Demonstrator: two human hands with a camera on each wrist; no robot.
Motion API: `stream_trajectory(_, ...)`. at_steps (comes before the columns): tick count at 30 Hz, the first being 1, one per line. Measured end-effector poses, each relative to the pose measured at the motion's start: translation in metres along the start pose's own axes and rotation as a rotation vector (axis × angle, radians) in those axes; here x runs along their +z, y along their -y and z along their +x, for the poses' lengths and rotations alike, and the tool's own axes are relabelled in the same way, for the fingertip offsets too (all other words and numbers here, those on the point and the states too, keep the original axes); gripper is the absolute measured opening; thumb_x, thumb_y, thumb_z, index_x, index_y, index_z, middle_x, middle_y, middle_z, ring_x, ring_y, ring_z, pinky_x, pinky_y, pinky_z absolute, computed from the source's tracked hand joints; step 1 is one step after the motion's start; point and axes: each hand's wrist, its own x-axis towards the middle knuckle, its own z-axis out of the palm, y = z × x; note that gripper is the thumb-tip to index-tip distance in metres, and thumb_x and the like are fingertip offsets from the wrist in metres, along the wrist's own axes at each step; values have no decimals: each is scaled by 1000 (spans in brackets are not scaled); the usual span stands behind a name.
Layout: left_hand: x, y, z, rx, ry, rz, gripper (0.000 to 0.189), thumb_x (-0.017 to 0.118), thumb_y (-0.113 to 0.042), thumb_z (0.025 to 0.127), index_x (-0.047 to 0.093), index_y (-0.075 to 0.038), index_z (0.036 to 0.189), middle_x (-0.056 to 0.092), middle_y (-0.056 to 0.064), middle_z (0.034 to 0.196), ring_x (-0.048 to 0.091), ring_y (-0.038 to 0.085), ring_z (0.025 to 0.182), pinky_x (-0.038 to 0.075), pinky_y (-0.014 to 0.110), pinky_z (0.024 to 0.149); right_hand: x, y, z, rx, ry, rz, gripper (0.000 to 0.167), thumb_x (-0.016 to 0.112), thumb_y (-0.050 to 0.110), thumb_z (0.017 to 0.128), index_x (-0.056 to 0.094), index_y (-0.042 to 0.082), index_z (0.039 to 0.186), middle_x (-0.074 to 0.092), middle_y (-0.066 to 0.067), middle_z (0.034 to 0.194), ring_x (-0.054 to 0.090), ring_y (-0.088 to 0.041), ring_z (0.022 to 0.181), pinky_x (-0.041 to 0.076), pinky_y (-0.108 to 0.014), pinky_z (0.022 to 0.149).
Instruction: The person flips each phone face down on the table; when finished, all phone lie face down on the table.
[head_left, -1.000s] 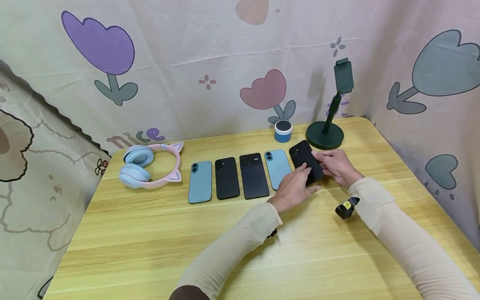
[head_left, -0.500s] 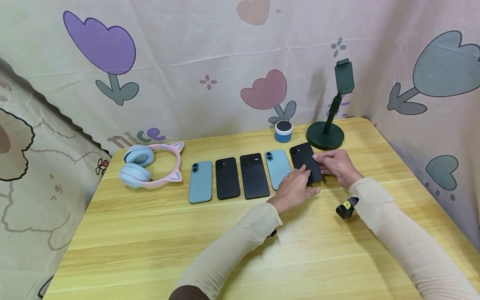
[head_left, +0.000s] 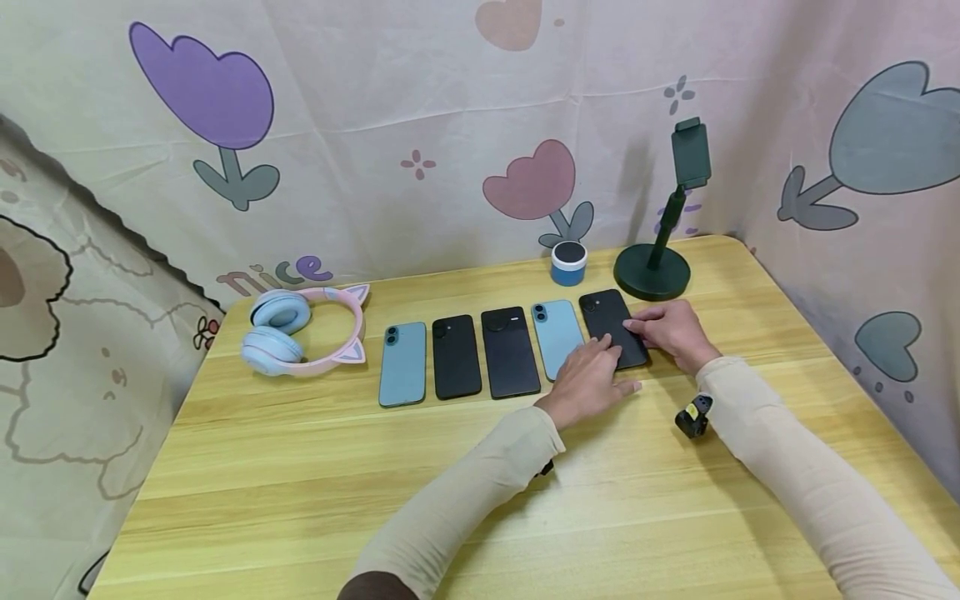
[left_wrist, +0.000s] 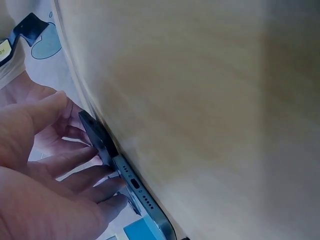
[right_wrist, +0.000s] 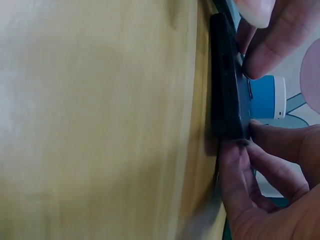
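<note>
A black smartphone [head_left: 602, 310] lies back up at the right end of a row of phones, slightly angled. My right hand [head_left: 677, 333] pinches its right edge between thumb and fingers, as the right wrist view shows on the phone's side [right_wrist: 227, 85]. My left hand [head_left: 585, 381] reaches over from the left, its extended fingertips resting on the back of the same phone. Just left of it lies a light blue smartphone [head_left: 555, 333], partly covered by the left hand; its bottom edge [left_wrist: 142, 195] with the port shows in the left wrist view.
Further left in the row lie a large black phone [head_left: 510, 354], another black phone [head_left: 457, 358] and a blue phone [head_left: 402, 367]. Pink-and-blue cat-ear headphones [head_left: 345, 333] lie at the left. Behind stand a small blue-and-white cylinder [head_left: 567, 272] and a dark green phone stand [head_left: 652, 273].
The rightmost black phone has turned to sit straighter and has lowered flat onto the table. Both hands have stayed on it, almost in place.
</note>
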Motion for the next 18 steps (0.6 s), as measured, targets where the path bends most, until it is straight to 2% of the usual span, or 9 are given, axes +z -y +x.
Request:
stream_trajectory(4, -6, 5, -6, 26, -46, -13, 64, 64, -44, 99, 49, -7, 150, 37, 10, 160, 32, 24, 149, 24, 39, 121, 0, 5, -2, -76, -13, -107, 30, 69, 11, 97, 70, -13, 115, 68, -27, 111, 66, -14, 76, 56, -20, 64)
stream_trajectory(8, -23, 15, -22, 44, -106, -22, 66, 65, -40, 100, 44, -6, 153, 35, 12, 161, 32, 27, 149, 24, 41, 121, -4, 11, -6, -124, -16, -198, 33, 70, 14, 96, 69, -12, 117, 69, -26, 108, 68, -26, 78, 55, -25, 65)
stream_trajectory(12, -44, 28, -45, 44, -142, 9, 70, 63, -40, 100, 39, -4, 155, 33, 14, 162, 31, 29, 149, 25, 44, 121, -9, 19, -16, -154, -36, -303, 39, 72, 19, 94, 68, -11, 119, 70, -25, 107, 67, -35, 93, 54, -41, 79)
stream_trajectory(15, -58, 43, -66, 31, -166, 36, 72, 62, -40, 101, 35, -4, 157, 31, 14, 163, 28, 28, 150, 23, 45, 121, -13, 25, -25, -158, -35, -364, 44, 73, 22, 94, 66, -10, 122, 68, -27, 114, 63, -41, 104, 49, -52, 89)
stream_trajectory(18, -70, 59, -89, -6, -186, 43, 73, 62, -40, 101, 32, -5, 158, 26, 13, 164, 25, 27, 151, 21, 45, 121, -16, 29, -34, -155, -18, -399, 49, 73, 24, 94, 62, -11, 127, 63, -30, 122, 62, -45, 108, 48, -57, 92)
